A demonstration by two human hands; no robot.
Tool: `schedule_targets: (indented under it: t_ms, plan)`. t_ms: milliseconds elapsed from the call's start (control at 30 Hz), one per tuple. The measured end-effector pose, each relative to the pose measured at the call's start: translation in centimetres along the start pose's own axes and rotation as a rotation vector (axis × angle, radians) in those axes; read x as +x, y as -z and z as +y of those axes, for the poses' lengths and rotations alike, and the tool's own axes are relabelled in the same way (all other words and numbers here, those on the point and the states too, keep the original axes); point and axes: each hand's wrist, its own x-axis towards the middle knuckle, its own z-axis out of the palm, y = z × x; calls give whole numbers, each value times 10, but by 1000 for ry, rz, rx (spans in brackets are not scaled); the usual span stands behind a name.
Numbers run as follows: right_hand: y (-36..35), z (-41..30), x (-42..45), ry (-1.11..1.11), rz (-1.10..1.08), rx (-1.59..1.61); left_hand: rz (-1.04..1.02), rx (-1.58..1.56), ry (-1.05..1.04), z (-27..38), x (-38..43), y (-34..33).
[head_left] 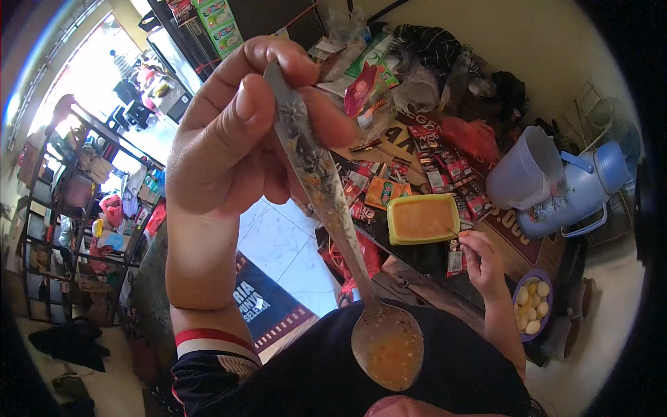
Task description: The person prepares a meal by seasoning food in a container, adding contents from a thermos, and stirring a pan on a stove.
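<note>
My left hand (pixel 234 125) is raised close to the camera, pinching the handle of a metal spoon (pixel 388 346) between thumb and fingers. The spoon's bowl hangs low, in front of my dark shirt, with orange-red sauce in it; bits of food cling to the handle. My right hand (pixel 482 255) is at the near right corner of a yellow plastic container (pixel 393 221) of orange sauce (pixel 422 219). Something small and orange shows at its fingertips, too small to name; whether they grip it or the rim is unclear. Peeled eggs (pixel 532 307) lie in a purple bowl (pixel 546 326) beyond my right forearm.
Red sachets (pixel 435 174) and an orange packet (pixel 385 192) lie around the container. A translucent pitcher (pixel 516 167) and a blue jug (pixel 560 198) stand at the right. Plastic bags (pixel 417 88) crowd the table's far part. A loaded shelf rack (pixel 78 208) is at the left.
</note>
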Motion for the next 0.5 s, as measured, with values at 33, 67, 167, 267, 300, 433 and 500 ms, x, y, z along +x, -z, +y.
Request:
schedule_targets:
  t_ms: [33,67,167,267,300,433,500]
  plan:
    - [0,-1,0,1,1,-1,2,-15,-6,0,0,1]
    - [1,-2,0,-21,-11,-1,1,-23,-8,0,0,1]
    - [1,-1,1,-10,-16,-29,18,-29,19,3,-1,2]
    - [0,-2,2,26,0,-48,25,11,0,3,1,4]
    - [-1,-3,2,29,9,-36,24,16,-5,4,2,3]
    - [-1,-5,3,-18,6,10,30,79,-3,3,8,-6]
    - [-1,-5,3,-21,11,12,56,60,-3,4,8,-7]
